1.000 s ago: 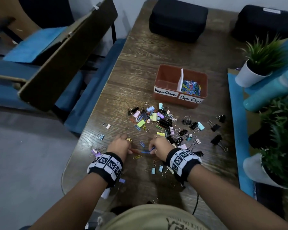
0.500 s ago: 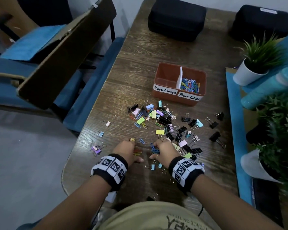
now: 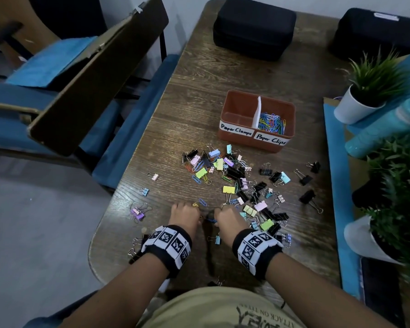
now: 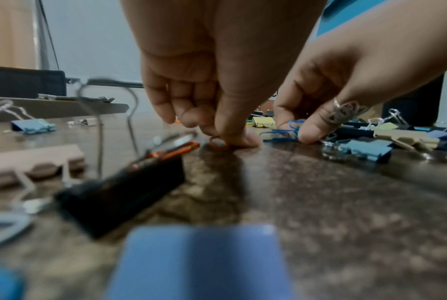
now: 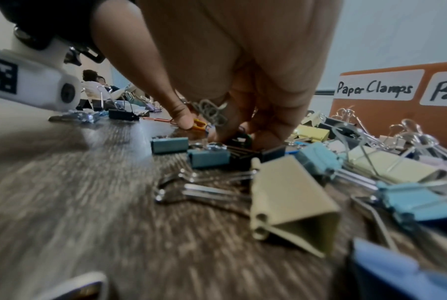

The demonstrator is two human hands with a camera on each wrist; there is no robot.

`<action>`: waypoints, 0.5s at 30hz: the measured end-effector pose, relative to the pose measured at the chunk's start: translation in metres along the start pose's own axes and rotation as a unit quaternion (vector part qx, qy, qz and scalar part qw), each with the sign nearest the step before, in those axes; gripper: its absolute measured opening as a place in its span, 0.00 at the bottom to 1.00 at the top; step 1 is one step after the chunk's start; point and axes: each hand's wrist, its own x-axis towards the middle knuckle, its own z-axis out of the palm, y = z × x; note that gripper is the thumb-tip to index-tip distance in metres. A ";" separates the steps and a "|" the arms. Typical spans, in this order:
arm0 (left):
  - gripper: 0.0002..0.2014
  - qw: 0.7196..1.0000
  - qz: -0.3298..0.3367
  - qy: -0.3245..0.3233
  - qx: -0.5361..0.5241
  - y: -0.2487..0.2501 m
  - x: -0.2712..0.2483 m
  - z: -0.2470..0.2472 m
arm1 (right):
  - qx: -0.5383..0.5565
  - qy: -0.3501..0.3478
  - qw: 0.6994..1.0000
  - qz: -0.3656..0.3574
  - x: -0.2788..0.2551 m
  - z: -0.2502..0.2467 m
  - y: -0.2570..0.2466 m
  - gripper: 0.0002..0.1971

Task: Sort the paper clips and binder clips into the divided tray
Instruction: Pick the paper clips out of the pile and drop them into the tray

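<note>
An orange divided tray (image 3: 230, 107) stands beyond the pile; its right half, labelled Paper Clips, holds coloured paper clips (image 3: 271, 123), and its left half, labelled Paper Clamps, looks bare. Mixed binder clips and paper clips (image 3: 234, 176) are scattered on the wooden table. My left hand (image 3: 185, 216) (image 4: 217, 134) has curled fingers and pinches an orange paper clip (image 4: 218, 143) against the table. Just to its right, my ringed right hand (image 3: 230, 220) (image 4: 294, 130) pinches a blue paper clip (image 4: 279, 133). In the right wrist view its fingertips (image 5: 265, 140) are down among small clips.
Two black cases (image 3: 253, 27) sit at the table's far end. Potted plants (image 3: 369, 91), a teal bottle (image 3: 384, 129) and a blue mat (image 3: 334, 185) line the right side. Stray binder clips (image 3: 137, 213) lie near the rounded left edge. Chairs stand to the left.
Both hands have stayed at the near edge of the pile. The left thumb that stuck out towards the right hand half a second ago is now tucked down.
</note>
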 end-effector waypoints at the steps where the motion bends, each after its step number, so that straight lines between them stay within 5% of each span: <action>1: 0.16 1.000 0.002 -0.006 -0.009 -0.001 -0.001 -0.001 | -0.011 -0.001 1.000 -0.008 -0.001 -0.001 -0.001 0.16; 7: 0.03 0.966 -0.121 0.041 -0.223 -0.037 -0.014 0.001 | 0.071 -0.011 0.997 0.004 -0.001 -0.007 0.006 0.11; 11: 0.08 0.933 -0.194 0.043 -0.299 -0.051 -0.018 0.006 | 0.134 0.010 0.990 0.033 0.006 -0.008 0.008 0.06; 15: 0.11 0.941 -0.188 0.014 -0.282 -0.042 -0.011 0.012 | 0.184 0.034 0.981 0.061 0.019 -0.013 -0.003 0.06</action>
